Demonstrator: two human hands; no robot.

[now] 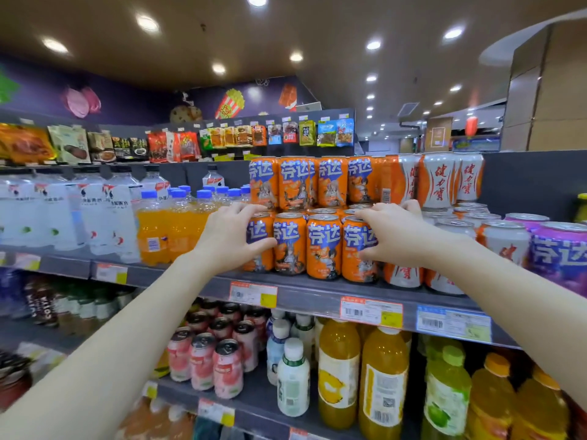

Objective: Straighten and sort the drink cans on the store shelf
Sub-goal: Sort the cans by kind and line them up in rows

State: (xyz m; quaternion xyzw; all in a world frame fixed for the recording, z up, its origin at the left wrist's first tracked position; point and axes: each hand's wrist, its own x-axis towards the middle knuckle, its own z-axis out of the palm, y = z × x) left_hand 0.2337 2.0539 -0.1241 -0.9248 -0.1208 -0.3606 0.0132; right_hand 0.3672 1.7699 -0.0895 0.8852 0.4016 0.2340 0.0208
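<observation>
- Orange cans [322, 246] stand four abreast at the front of the shelf [317, 292], more stacked on top
- left hand [230, 238] curls round the leftmost can [260, 230]
- right hand [392, 231] seems to clasp the rightmost can [352, 239], fingers partly hidden
- white cans [503, 241] just beside, to the right

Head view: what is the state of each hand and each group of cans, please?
left hand, grips the leftmost front orange can.
right hand, grips the rightmost front orange can.
middle front orange cans, upright, labels forward.
upper orange cans, upright, stacked on the lower ones.
white cans, upright, two tiers.
purple cans, upright.
</observation>
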